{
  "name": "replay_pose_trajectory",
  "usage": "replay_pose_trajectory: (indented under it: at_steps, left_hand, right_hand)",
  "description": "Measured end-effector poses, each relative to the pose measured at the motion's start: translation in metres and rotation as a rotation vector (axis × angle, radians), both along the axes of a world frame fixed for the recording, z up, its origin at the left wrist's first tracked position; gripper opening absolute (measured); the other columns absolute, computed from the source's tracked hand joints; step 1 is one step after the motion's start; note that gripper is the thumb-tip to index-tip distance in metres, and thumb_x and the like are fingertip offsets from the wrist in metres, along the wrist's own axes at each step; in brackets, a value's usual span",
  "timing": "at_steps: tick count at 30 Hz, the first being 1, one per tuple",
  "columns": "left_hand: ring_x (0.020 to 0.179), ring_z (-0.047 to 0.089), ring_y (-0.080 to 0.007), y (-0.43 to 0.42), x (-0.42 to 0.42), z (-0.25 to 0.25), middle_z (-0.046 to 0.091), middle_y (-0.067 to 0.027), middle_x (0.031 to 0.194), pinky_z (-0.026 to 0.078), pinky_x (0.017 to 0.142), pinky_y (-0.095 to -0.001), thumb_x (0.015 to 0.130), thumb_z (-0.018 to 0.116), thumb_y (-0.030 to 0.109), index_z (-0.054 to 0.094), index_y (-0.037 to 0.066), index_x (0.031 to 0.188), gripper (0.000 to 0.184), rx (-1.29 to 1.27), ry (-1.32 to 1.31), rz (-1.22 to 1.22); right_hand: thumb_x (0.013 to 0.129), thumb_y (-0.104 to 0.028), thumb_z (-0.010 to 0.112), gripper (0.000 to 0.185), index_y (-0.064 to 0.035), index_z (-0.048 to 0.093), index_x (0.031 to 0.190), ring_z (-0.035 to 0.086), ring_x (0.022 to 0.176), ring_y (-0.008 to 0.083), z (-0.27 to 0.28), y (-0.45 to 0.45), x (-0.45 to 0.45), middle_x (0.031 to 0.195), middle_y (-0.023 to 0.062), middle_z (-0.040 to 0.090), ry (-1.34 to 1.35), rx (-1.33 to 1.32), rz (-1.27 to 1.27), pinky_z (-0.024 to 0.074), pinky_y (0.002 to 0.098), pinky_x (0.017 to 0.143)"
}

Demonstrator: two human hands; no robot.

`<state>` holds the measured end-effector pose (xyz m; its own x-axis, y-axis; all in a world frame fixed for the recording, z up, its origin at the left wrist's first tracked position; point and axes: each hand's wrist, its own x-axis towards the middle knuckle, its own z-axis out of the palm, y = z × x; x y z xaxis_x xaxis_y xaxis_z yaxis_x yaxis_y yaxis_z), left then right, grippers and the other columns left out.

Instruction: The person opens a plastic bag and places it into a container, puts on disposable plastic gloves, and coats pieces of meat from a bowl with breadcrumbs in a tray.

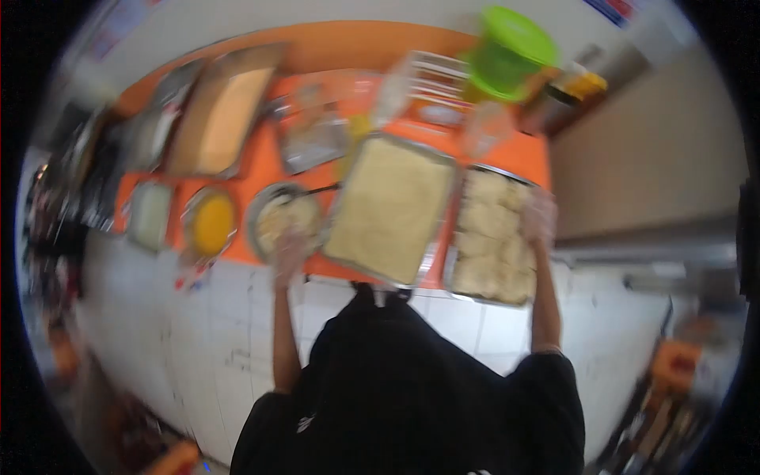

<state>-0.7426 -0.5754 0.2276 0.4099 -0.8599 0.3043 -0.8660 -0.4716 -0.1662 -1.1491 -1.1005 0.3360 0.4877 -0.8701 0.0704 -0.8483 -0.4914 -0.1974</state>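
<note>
Over the near right rim of a round bowl (265,207) with pale, creamy contents is my left hand (290,252), gloved in clear plastic and blurred, its fingers smeared. A dark-handled utensil (317,190) rests across that bowl. My right hand (539,219), also in a clear glove, is at the right edge of a metal tray (467,298) of pale dough pieces (489,229); its fingers are too blurred to make out. Between my hands lies a larger tray (370,275) filled with a flat, pale yellow layer (389,207).
On the orange table (518,146) stand a bowl of yellow content (212,225), a pale rectangular container (149,214), a long empty-looking pan (218,119), a foil-like tray (315,146) and a green bucket (511,55). A large brown surface (649,150) borders the right side.
</note>
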Motion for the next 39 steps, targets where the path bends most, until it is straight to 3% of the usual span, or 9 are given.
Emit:
replay_pose_trajectory:
  at_steps: [2,4,8,10,11,12,14,19,39]
  left_hand:
    - [0.097,0.062,-0.0188,-0.021,-0.007,0.054,0.069,-0.0093,0.104,0.048,0.087,-0.0334,0.093,0.056,0.027,0.062,0.000,0.119,0.038,-0.637,1.183,0.358]
    - [0.095,0.062,-0.0158,-0.025,-0.010,0.098,0.069,-0.0076,0.105,0.048,0.086,-0.0306,0.093,0.057,0.026,0.063,0.000,0.118,0.036,-0.703,1.295,0.517]
    - [0.076,0.055,-0.0078,-0.010,-0.014,0.152,0.062,0.0037,0.082,0.047,0.073,-0.0267,0.096,0.056,0.031,0.067,0.004,0.104,0.030,-0.810,1.294,0.585]
    - [0.075,0.058,-0.0105,0.003,-0.007,0.149,0.065,-0.0012,0.081,0.047,0.072,-0.0288,0.095,0.056,0.033,0.068,0.006,0.102,0.030,-0.677,1.257,0.752]
    - [0.075,0.058,-0.0105,0.007,-0.004,0.148,0.065,-0.0012,0.081,0.047,0.072,-0.0288,0.095,0.056,0.033,0.068,0.006,0.102,0.030,-0.689,1.253,0.763]
    - [0.077,0.061,-0.0147,0.011,-0.002,0.147,0.067,-0.0049,0.084,0.049,0.074,-0.0313,0.094,0.056,0.030,0.068,0.007,0.101,0.028,-0.632,1.186,0.732]
    - [0.079,0.064,-0.0190,0.017,0.009,0.133,0.068,-0.0086,0.086,0.050,0.075,-0.0337,0.092,0.056,0.028,0.069,0.007,0.101,0.026,-0.586,1.118,0.707]
    - [0.094,0.064,-0.0325,0.016,0.051,0.064,0.069,-0.0145,0.098,0.051,0.085,-0.0427,0.084,0.057,0.022,0.069,0.010,0.100,0.023,-0.302,0.470,0.265]
    - [0.101,0.063,-0.0348,-0.012,0.101,0.096,0.067,-0.0181,0.106,0.049,0.089,-0.0452,0.082,0.060,0.027,0.069,0.005,0.099,0.029,-0.094,0.919,0.493]
  right_hand:
    - [0.094,-0.031,0.050,0.031,-0.0031,0.061,0.099,0.060,0.093,0.0331,0.012,0.022,0.025,0.099,0.0165,0.063,-0.045,-0.266,0.046,0.0482,0.0460,0.081]
    - [0.091,-0.027,0.053,0.028,-0.0026,0.064,0.099,0.061,0.094,0.0333,0.028,0.050,0.048,0.101,0.0146,0.064,-0.180,-0.549,0.079,0.0496,0.0434,0.080]
    - [0.098,-0.032,0.049,0.038,-0.0016,0.066,0.113,0.063,0.103,0.0346,0.032,0.110,0.072,0.110,0.0166,0.067,-0.453,-0.270,0.115,0.0482,0.0408,0.092]
    - [0.097,-0.030,0.051,0.032,-0.0041,0.068,0.105,0.065,0.093,0.0336,-0.019,0.121,0.078,0.099,0.0160,0.069,-0.343,-0.378,0.502,0.0501,0.0427,0.083]
    - [0.096,-0.027,0.051,0.028,-0.0051,0.068,0.099,0.065,0.085,0.0345,-0.006,0.146,0.101,0.092,0.0169,0.068,-0.171,-0.070,0.331,0.0495,0.0444,0.077]
    - [0.095,-0.024,0.052,0.024,-0.0061,0.067,0.094,0.064,0.077,0.0354,0.013,0.187,0.128,0.085,0.0177,0.067,0.009,0.230,0.153,0.0488,0.0462,0.072]
    - [0.094,-0.025,0.053,0.022,-0.0074,0.064,0.087,0.060,0.066,0.0383,0.010,0.230,0.142,0.072,0.0190,0.063,-0.285,0.127,0.408,0.0455,0.0492,0.064]
    - [0.093,-0.024,0.055,0.017,-0.0095,0.063,0.097,0.060,0.078,0.0404,-0.024,0.286,0.169,0.086,0.0178,0.062,-0.387,0.199,0.573,0.0470,0.0488,0.069]
    - [0.092,-0.021,0.053,0.020,-0.0109,0.062,0.106,0.061,0.087,0.0418,0.004,0.300,0.241,0.102,0.0192,0.062,-0.160,0.280,0.605,0.0498,0.0499,0.074]
